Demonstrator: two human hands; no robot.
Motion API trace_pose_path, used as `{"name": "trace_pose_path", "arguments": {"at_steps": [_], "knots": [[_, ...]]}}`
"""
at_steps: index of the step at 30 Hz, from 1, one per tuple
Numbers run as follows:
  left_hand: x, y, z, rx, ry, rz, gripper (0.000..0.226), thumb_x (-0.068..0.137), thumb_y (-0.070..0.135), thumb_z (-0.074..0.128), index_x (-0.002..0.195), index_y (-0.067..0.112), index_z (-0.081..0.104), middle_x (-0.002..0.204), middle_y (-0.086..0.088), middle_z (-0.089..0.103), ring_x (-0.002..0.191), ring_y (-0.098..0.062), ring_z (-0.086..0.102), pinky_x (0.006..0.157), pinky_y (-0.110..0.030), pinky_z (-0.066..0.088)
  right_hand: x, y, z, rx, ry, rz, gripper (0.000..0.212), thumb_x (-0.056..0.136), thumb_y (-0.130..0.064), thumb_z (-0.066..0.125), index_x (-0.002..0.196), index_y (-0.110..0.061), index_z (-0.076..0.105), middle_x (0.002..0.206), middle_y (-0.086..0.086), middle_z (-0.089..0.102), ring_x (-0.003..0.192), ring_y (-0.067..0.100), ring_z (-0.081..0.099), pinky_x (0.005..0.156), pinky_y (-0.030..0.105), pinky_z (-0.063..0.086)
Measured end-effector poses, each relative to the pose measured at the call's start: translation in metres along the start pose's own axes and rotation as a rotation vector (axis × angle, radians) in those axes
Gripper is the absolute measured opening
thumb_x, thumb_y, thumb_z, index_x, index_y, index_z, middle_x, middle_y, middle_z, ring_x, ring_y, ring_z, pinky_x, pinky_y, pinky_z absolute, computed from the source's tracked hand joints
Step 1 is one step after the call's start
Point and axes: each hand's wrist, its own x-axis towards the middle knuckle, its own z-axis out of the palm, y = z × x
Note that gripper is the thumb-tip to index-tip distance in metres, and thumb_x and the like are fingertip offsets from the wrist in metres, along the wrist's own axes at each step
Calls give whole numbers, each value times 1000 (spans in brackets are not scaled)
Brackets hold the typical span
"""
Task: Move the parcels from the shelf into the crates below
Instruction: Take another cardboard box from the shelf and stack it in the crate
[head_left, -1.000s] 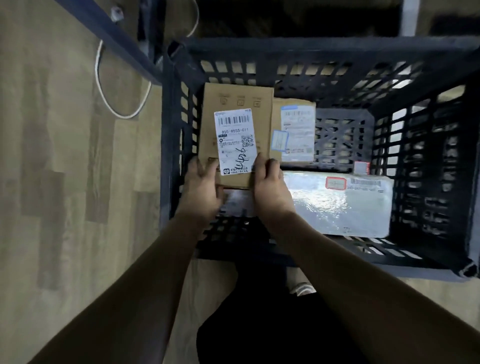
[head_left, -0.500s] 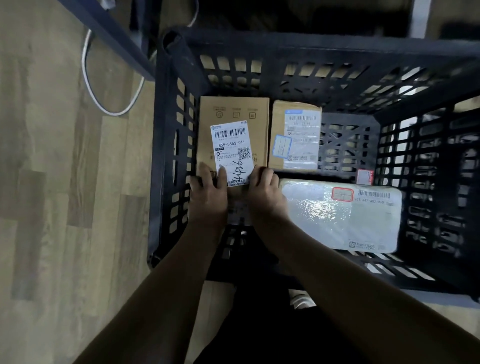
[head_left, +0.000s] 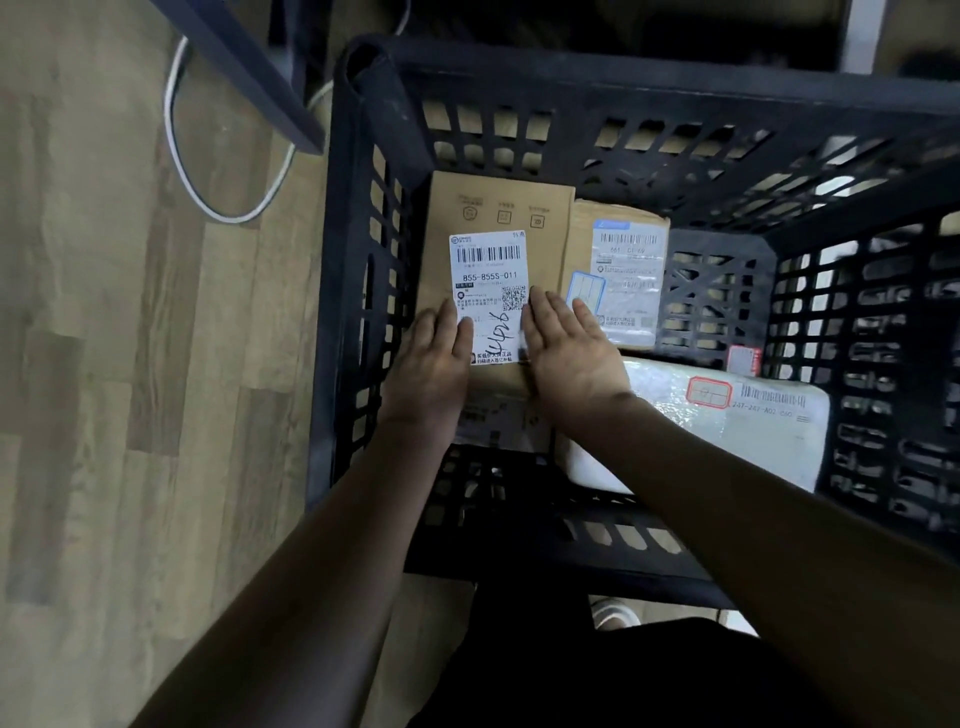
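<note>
Lying flat in the far-left corner of the black crate (head_left: 358, 270), the labelled cardboard parcel (head_left: 493, 218) has my left hand (head_left: 431, 369) and right hand (head_left: 566, 348) resting on its near end, fingers extended flat rather than curled round it. Just beside it to the right I see a smaller brown parcel (head_left: 618, 280), and nearer me a white plastic mailer (head_left: 737, 436); the crate stands on wood-grain flooring (head_left: 104, 364).
</note>
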Motion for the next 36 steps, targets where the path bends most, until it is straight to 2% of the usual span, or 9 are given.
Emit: {"name": "trace_pose_path", "arguments": {"at_steps": [3, 5, 7, 10, 13, 16, 18, 27, 36], "knots": [[2, -2, -4, 36, -53, -15, 58, 91, 2, 21, 148, 4, 17, 157, -14, 10, 143, -30, 13, 117, -36, 14, 5, -1, -1, -8, -27, -7, 67, 101, -25, 30, 148, 2, -10, 157, 19, -14, 146, 29, -7, 116, 39, -7], [3, 1, -3, 59, 35, -19, 61, 83, 4, 17, 139, 2, 41, 148, -18, 35, 133, -32, 37, 110, -37, 33, 4, -5, -4, -27, -34, 0, 72, 100, -27, 36, 147, 4, -9, 156, 22, -12, 146, 32, -4, 117, 41, -5], [1, 3, 0, 79, 87, 8, 56, 77, 5, 24, 113, 0, 66, 122, -21, 61, 107, -34, 62, 90, -40, 53, 2, -8, -8, -46, -40, 3, 75, 99, -26, 41, 147, 6, -7, 155, 25, -10, 146, 35, -3, 117, 42, -3], [-7, 4, 0, 50, 81, 11, 50, 78, 5, 28, 108, -1, 67, 117, -21, 64, 106, -35, 63, 89, -45, 52, -5, -9, -9, -13, -49, 31, 80, 97, -25, 46, 147, 6, -8, 155, 24, -10, 145, 36, -3, 118, 43, -1], [-22, 9, -3, 43, 105, -1, 40, 84, 3, 47, 122, -3, 58, 133, -22, 53, 124, -34, 50, 102, -44, 43, -17, -9, -5, -19, -26, 44, 81, 95, -24, 48, 147, 6, -7, 155, 24, -7, 144, 38, 0, 118, 43, 3], [-29, 6, 5, 64, -120, 9, 65, 94, 7, 45, 149, 2, 11, 158, -15, 2, 145, -29, 6, 118, -42, 12, -24, -10, 3, -18, -76, 3, 71, 98, -25, 40, 148, 4, -1, 156, 23, -2, 144, 37, 2, 118, 43, 2], [-30, 5, 5, 85, -196, -20, 70, 95, 8, 42, 150, 5, -1, 158, -11, -12, 145, -28, -3, 118, -41, 5, -24, -11, 7, 0, -87, -2, 67, 99, -24, 37, 149, 3, 0, 157, 22, -1, 145, 36, 3, 118, 42, 0], [-42, 14, -16, 95, -242, -48, 72, 96, 13, 44, 149, 6, -4, 157, -12, -14, 145, -26, -9, 119, -40, 2, -44, -3, -7, -64, -104, -8, 73, 98, -36, 34, 150, -1, -5, 158, 16, -8, 146, 30, -9, 116, 42, -8], [-109, 36, -164, 119, -162, -27, 68, 98, 21, 44, 150, 10, 3, 158, -12, -9, 146, -27, -3, 119, -38, 2, -162, 23, -124, -98, -55, 67, 66, 99, -23, 33, 150, -1, -2, 158, 16, -3, 146, 31, -6, 117, 42, -6]]}}
